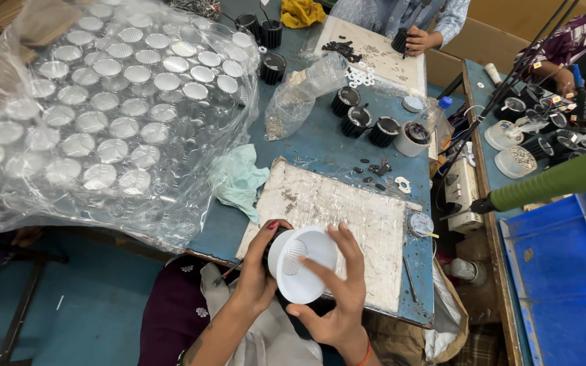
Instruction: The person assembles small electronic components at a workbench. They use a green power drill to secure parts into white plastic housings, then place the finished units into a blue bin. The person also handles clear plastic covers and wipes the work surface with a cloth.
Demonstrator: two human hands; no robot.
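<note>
White lamp reflector [303, 263] gripped by left hand [256, 274] and right hand [337, 298].

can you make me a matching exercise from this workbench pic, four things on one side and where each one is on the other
Things:
1. white reflector cup
2. pale green cloth
3. yellow cloth
4. blue crate

Places:
A. far end of the bench
B. held in both hands
C. right of the bench
D. between the work board and the big clear bag of cups

Pairs: 1-B, 2-D, 3-A, 4-C
</note>
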